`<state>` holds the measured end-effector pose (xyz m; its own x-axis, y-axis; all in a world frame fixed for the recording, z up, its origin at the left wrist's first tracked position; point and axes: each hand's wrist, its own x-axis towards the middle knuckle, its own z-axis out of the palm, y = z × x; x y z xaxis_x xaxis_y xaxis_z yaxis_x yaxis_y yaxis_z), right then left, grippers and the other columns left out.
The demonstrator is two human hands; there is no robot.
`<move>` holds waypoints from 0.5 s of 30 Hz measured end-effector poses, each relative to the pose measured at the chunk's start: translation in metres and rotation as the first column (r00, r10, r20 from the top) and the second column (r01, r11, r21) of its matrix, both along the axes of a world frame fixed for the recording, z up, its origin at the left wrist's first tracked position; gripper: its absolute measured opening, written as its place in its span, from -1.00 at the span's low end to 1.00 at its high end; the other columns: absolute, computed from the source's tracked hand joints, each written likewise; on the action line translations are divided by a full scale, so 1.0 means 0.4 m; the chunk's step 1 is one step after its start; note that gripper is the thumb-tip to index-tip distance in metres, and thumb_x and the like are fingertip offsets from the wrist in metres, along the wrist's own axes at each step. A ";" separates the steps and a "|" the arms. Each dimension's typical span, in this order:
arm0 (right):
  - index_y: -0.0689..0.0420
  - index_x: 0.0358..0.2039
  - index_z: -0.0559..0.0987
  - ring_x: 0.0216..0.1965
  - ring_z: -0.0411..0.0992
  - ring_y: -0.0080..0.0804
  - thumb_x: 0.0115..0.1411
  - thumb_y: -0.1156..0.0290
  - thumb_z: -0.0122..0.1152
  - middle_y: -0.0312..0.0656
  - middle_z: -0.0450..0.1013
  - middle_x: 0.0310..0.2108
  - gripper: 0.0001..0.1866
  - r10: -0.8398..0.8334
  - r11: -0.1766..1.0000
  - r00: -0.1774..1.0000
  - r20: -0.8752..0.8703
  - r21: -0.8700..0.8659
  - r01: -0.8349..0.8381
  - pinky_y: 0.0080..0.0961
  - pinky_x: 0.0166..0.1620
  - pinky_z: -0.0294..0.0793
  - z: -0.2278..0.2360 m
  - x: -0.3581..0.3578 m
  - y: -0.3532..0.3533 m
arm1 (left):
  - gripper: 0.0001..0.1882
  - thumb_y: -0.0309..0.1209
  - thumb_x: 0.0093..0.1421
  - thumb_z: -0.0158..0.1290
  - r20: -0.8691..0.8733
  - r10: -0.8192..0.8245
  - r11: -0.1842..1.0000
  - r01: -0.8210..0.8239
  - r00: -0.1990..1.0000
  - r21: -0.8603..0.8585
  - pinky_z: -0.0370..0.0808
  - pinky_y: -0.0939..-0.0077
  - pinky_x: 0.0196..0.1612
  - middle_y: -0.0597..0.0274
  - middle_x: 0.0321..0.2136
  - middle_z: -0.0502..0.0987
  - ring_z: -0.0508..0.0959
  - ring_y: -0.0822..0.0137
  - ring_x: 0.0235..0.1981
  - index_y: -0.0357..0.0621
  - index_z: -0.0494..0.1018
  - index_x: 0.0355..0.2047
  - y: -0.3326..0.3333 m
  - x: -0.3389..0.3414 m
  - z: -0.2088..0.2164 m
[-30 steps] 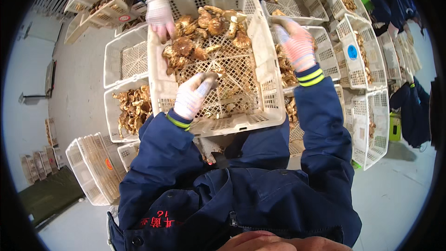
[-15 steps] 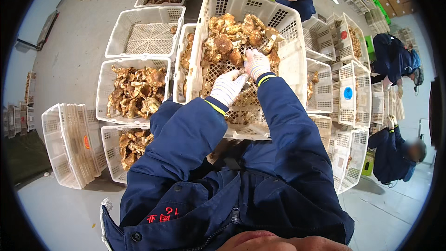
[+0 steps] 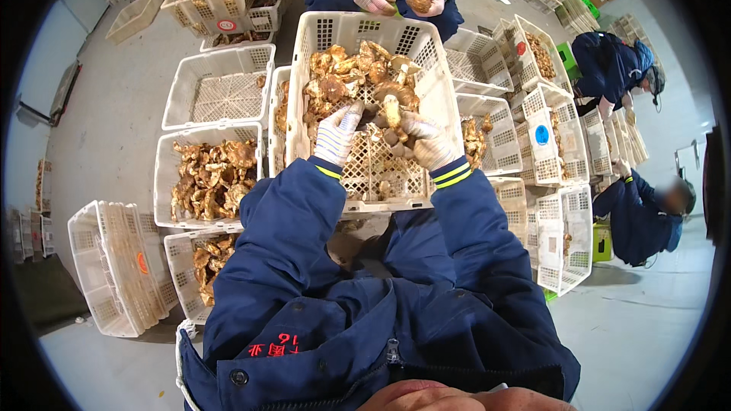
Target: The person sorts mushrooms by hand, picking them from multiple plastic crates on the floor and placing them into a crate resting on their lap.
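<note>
In front of me stands a white perforated plastic crate [image 3: 445, 84] with brown mushrooms [image 3: 327, 87] heaped toward its far end. My right hand [image 3: 428, 141], in a white glove with darkened fingertips, is closed on a mushroom [image 3: 393, 113] whose pale stem shows beside the thumb. At the crate's left side my left hand [image 3: 338, 134], in a striped white glove, has its fingers curled inward. Whatever its fingers may hold is hidden. Small bits lie on the crate's grid floor below both hands.
To the left are a crate of mushrooms [image 3: 213, 175], an empty crate [image 3: 217, 95] and a stack of nested crates [image 3: 114, 270]. Across from me a co-worker's gloved hand [image 3: 430, 1] holds a mushroom piece. More crates [image 3: 560, 137] and two people are on the right.
My hands have moved apart, and a mushroom is now in my right hand. The view has shifted, so the crate sits lower and further left. The co-worker's hands have separated.
</note>
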<state>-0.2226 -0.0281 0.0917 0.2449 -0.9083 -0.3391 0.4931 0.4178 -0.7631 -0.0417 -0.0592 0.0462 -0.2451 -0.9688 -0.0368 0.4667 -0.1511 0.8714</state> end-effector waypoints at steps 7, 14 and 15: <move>0.20 -0.15 0.46 -0.28 0.41 -0.06 0.09 0.39 0.09 0.04 0.46 -0.33 -0.70 -0.210 0.902 0.406 -0.889 -0.336 -0.269 -0.33 -0.16 0.38 -0.013 0.057 0.078 | -0.57 -0.36 0.14 0.10 0.123 -0.203 0.947 0.227 0.971 -0.228 0.36 0.56 -0.05 0.24 -0.17 0.49 0.45 0.46 -0.17 -0.32 0.35 -0.03 0.034 -0.019 -0.005; 0.26 -0.25 0.46 -0.24 0.41 0.06 0.05 0.32 0.05 0.13 0.45 -0.37 -0.69 -0.073 0.900 0.180 -0.981 -0.143 -0.412 -0.19 -0.14 0.38 -0.002 0.030 0.104 | -0.62 -0.43 0.10 0.13 0.250 -0.237 0.941 0.286 0.939 -0.182 0.42 0.54 -0.10 0.22 -0.21 0.52 0.48 0.42 -0.20 -0.31 0.39 -0.07 0.016 -0.012 -0.082; 0.27 -0.26 0.46 -0.27 0.43 0.01 0.07 0.31 0.04 0.13 0.45 -0.41 -0.70 -0.028 0.897 0.187 -0.982 -0.107 -0.429 -0.20 -0.19 0.40 -0.002 0.015 0.104 | -0.57 -0.40 0.09 0.15 0.245 -0.273 0.939 0.313 0.930 -0.145 0.42 0.53 -0.10 0.22 -0.19 0.51 0.48 0.41 -0.19 -0.31 0.36 -0.04 0.011 -0.017 -0.095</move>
<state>-0.2167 0.0134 0.0910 0.1361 -0.9711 -0.1961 -0.7614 0.0241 -0.6478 -0.0486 -0.0548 0.0083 -0.5245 -0.8503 0.0449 0.2208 -0.0848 0.9716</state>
